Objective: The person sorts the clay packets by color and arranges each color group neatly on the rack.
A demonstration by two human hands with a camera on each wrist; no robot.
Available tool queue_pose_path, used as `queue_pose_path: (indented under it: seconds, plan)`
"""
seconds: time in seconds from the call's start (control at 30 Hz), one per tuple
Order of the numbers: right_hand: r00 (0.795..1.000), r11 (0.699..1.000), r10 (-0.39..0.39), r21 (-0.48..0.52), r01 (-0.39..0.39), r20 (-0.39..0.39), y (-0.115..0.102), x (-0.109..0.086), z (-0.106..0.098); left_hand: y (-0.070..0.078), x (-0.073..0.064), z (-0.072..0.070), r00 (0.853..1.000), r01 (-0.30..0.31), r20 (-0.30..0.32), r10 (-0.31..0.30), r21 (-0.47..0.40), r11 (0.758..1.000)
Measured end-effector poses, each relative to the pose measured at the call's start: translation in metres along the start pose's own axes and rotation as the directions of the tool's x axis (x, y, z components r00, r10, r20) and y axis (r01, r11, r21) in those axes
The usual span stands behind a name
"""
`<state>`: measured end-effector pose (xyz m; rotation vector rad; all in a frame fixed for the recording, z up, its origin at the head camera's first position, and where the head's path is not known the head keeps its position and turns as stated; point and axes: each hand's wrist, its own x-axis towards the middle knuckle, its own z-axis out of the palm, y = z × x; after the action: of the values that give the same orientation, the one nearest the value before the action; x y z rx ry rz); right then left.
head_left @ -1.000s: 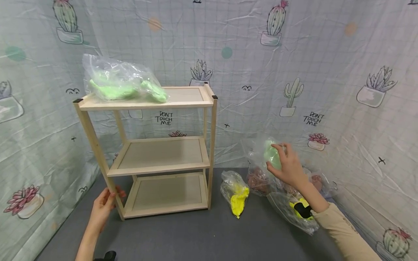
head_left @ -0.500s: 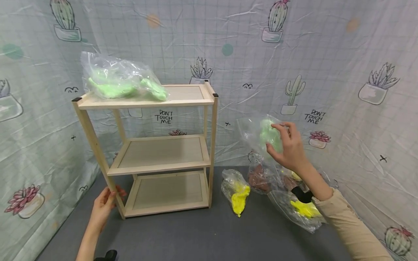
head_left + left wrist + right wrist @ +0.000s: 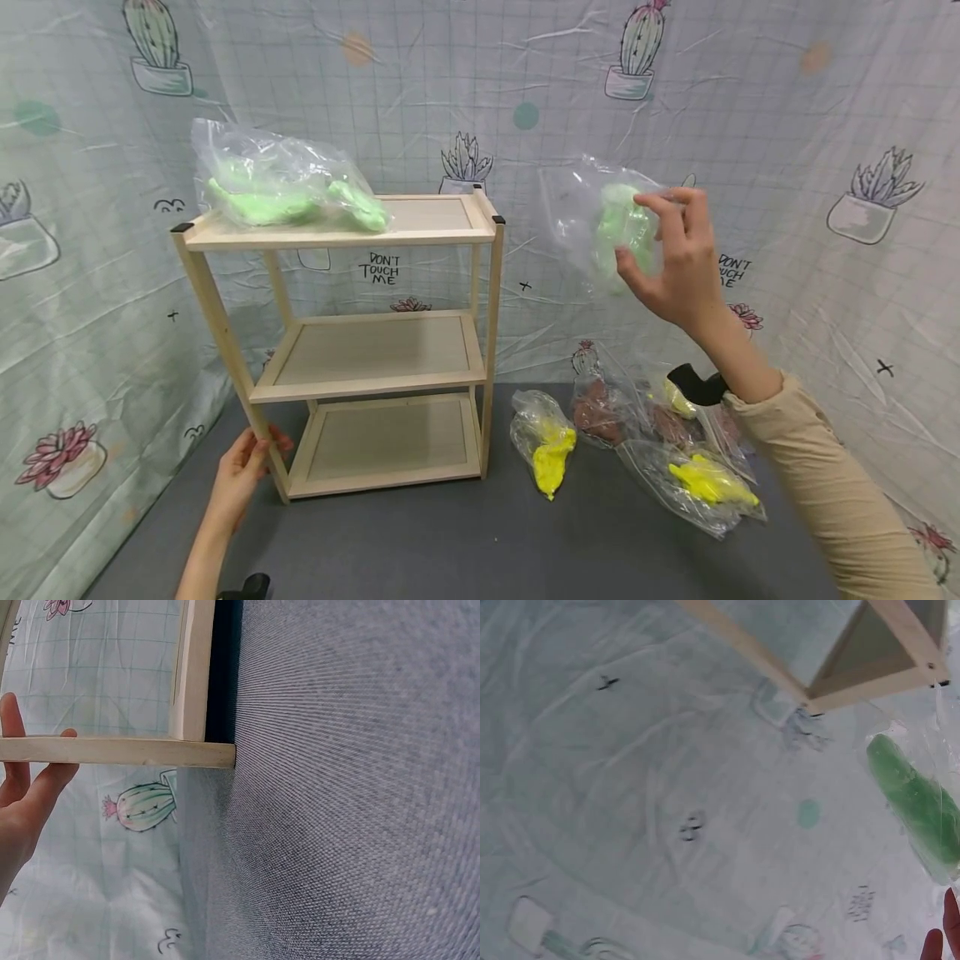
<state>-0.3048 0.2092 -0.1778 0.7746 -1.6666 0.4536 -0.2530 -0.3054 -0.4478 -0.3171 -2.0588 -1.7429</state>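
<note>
A wooden three-tier shelf [image 3: 367, 387] stands at the left of the table. Low on its front left post, my left hand [image 3: 238, 475] grips the wood; in the left wrist view, fingers and thumb wrap the post [image 3: 135, 751]. My right hand [image 3: 678, 258] pinches a clear plastic bag with a pale green soft lump [image 3: 624, 227] inside, held up in the air right of the shelf's top. The right wrist view shows this green lump [image 3: 919, 799] beyond the fingertips. On the top tier lie bagged light green lumps [image 3: 270, 196].
Right of the shelf, a bag with a bright yellow lump [image 3: 552, 457] lies on the dark grey table [image 3: 450, 550]. Farther right are bags with brown lumps [image 3: 597, 412] and another yellow one [image 3: 712, 481]. A cactus-print curtain [image 3: 562, 125] hangs behind and at both sides.
My right hand has lifted the green bag from among the bags on the right up to shelf-top height. My left hand stays on the post.
</note>
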Motion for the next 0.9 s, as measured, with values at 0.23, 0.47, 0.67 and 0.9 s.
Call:
queue_pose_path:
  seconds: [0.23,0.47,0.67,0.9]
  plan:
    - [0.995,0.991,0.071,0.119,-0.062,-0.074,-0.028,0.044,0.007,0.0,0.0,0.0,1.0,0.004,-0.006,-0.004,0.002,1.0]
    - [0.981,0.968,0.16,0.213,-0.134,-0.108,-0.051,0.076,0.023,0.002,0.0,0.001,0.999,0.031,-0.013,-0.03,0.05,0.998]
    - [0.986,0.96,0.161,0.238,-0.148,-0.037,-0.066,0.093,0.046,0.003,0.002,0.001,0.999,0.031,-0.009,-0.03,0.052,0.998]
    - [0.948,0.91,0.284,0.269,-0.314,0.146,-0.08,0.098,0.083,0.0,0.0,0.0,1.0,-0.005,0.001,0.005,-0.007,1.0]
